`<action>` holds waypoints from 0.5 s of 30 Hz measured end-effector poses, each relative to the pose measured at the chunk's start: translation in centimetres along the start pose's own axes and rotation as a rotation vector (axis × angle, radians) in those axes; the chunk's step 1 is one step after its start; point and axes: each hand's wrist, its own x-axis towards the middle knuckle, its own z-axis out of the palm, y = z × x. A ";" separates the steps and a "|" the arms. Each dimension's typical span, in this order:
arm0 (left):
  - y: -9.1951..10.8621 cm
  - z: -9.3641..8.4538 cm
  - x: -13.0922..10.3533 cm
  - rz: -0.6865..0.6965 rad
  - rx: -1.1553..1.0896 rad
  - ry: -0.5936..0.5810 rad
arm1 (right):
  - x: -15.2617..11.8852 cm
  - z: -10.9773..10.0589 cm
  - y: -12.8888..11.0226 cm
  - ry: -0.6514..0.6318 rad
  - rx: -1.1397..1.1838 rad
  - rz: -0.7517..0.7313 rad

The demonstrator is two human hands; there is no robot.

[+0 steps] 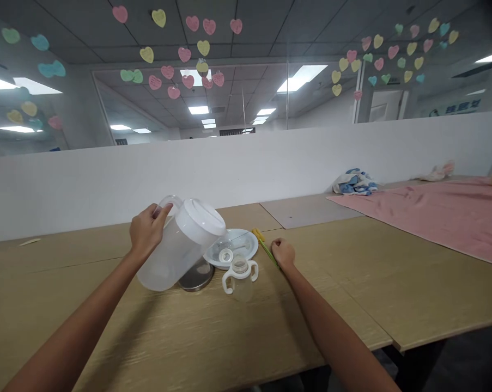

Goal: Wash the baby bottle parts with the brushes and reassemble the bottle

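Note:
My left hand (147,231) is closed around the handle of a translucent plastic pitcher (164,258) with a white lid (200,218). The pitcher is tilted to the right, its lid end raised near a plate. Just right of it stands a clear baby bottle (241,286) without a cap, with two white handles. Behind the bottle, a pale plate (251,247) holds a white ring-shaped part (225,255) and other clear pieces. My right hand (283,253) rests on the table with fingers curled, beside a green stick (268,251) with a yellow end (257,234).
A round dark metal object (197,276) sits partly under the pitcher. Far right, a pink cloth (429,215) covers part of the table (168,337), with a crumpled blue-and-white cloth (355,182) behind it. A white partition wall (246,169) runs along the back.

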 end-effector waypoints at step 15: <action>5.4 -3.3 -2.0 0.375 0.204 -0.153 | 0.2 0.2 0.3 0.008 0.051 -0.002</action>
